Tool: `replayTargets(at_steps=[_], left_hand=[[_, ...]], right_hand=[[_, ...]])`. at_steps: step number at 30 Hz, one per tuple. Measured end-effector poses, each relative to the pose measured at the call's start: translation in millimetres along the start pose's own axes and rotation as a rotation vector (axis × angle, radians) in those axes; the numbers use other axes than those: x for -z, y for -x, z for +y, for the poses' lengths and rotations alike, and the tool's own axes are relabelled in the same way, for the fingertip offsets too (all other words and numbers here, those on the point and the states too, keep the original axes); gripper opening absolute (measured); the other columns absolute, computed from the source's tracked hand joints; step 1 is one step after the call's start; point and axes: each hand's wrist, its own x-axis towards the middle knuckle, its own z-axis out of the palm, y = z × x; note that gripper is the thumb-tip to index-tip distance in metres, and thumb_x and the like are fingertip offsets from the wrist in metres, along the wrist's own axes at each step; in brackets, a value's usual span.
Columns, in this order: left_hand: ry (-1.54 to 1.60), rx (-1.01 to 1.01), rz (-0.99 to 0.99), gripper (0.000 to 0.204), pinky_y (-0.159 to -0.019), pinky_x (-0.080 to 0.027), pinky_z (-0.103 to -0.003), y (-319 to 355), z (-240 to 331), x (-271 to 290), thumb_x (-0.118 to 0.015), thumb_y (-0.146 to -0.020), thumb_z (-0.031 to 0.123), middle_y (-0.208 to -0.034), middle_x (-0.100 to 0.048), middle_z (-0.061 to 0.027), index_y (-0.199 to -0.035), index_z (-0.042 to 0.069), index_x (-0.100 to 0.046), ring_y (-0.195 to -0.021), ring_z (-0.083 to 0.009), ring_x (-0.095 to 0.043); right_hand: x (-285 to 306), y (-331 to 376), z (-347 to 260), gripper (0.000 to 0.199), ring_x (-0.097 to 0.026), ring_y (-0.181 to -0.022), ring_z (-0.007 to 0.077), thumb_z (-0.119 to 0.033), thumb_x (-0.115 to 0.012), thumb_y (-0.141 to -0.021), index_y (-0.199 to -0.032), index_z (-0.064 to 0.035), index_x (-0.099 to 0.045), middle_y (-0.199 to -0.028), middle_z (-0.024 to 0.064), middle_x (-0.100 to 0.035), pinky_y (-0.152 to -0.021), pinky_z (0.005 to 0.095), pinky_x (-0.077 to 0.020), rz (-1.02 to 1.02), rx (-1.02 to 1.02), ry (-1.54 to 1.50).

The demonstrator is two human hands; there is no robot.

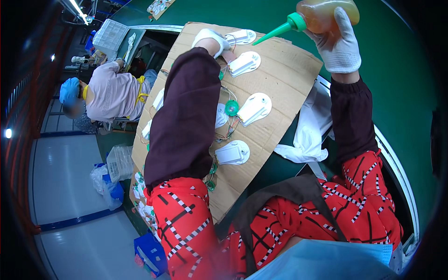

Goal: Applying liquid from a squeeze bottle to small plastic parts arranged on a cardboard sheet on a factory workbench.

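Note:
My right hand [343,46], in a white glove, is wrapped round a squeeze bottle [326,13] of amber liquid. Its long green nozzle [275,32] points down and left over the far edge of a cardboard sheet [284,70]. At the far end of the cardboard my gloved left hand [211,39] reaches in among white plastic housings, close to one housing [245,63] and beside another white housing [240,37]. Its fingers are mostly hidden, so what they hold does not show. Nearer lie more white housings [255,109] with wires and a green round part [232,108].
A co-worker [116,91] in a blue cap sits at the left. White cloth [310,128] hangs by the cardboard's right edge. Beyond lies a green work surface [396,93]. A white crate [111,35] stands far left, and a blue bin [151,252] is at lower left.

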Motion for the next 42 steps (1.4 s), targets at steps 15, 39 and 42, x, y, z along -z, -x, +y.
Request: replayTargets(at_steps=[15, 39, 42], left_hand=[[-0.055, -0.518, 0.363, 0.061, -0.086, -0.049, -0.035, 30.8, 17.4, -0.2, -0.050, -0.074, -0.009, -0.122, -0.049, -0.0102, -0.124, 0.024, -0.053, -0.105, -0.0303, -0.056], [0.361, 0.134, 0.232, 0.030, -0.070, -0.050, -0.029, 36.2, 5.4, -11.8, -0.067, -0.076, 0.029, -0.084, -0.069, -0.0091, -0.093, 0.004, -0.070, -0.075, -0.0173, -0.065], [0.507, 0.190, 0.288, 0.030, -0.071, -0.049, -0.028, 29.9, 5.9, -25.8, -0.064, -0.080, 0.029, -0.088, -0.069, -0.0085, -0.096, 0.004, -0.069, -0.077, -0.0162, -0.065]], right_hand=[[1.8, 0.5, 0.0, 0.046, -0.061, -0.097, 0.0279, -0.030, -0.060, -0.088, -0.123, -0.0046, -0.044, -0.109, 0.0116, -0.059, -0.083, 0.0434, -0.0533, 0.018, 0.011, 0.003], [-7.7, -17.5, 48.8, 0.031, -0.064, -0.086, 0.0225, -0.033, -0.055, -0.091, -0.112, -0.0100, -0.054, -0.100, 0.0079, -0.064, -0.079, 0.0485, -0.0517, -0.056, -0.178, -0.189], [29.8, -54.1, 87.1, 0.027, -0.060, -0.075, 0.0193, -0.034, -0.058, -0.090, -0.106, -0.0130, -0.055, -0.088, 0.0048, -0.061, -0.080, 0.0525, -0.0488, -0.035, -0.400, -0.318]])
